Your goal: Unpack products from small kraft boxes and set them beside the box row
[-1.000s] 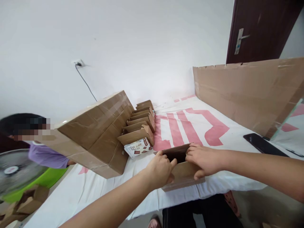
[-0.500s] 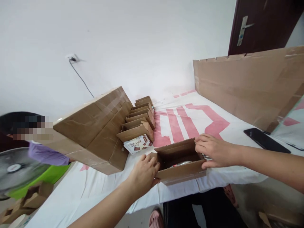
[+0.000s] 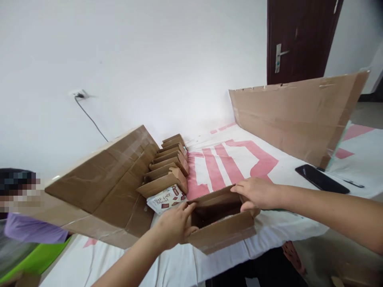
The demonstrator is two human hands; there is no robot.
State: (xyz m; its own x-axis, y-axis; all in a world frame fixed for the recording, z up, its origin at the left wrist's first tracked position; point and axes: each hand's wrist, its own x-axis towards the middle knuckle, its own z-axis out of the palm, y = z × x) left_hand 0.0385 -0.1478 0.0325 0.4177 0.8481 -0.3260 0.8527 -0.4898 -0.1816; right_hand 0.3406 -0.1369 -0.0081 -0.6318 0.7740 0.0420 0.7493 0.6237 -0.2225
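Note:
An open-topped cardboard box sits at the near edge of the cloth-covered table, tilted a little in view. My left hand grips its left end, fingers over the rim and thumb at the near side. At the opposite end, my right hand holds the right wall, with fingers on the far corner and the thumb inside the rim. The box's inside is dark; a small light patch shows low in it, too hidden to name. Just beyond my left hand lies a white printed packet with "Super Meal" lettering.
Several small open cardboard boxes stand in a row beside a large cardboard panel on the left. Another tall cardboard panel stands right. A black phone and a pen lie nearby. A person in a purple sleeve is at far left.
My view has swung right and up. Both hands remain on the box; my right thumb has shifted from its outer side to inside the rim.

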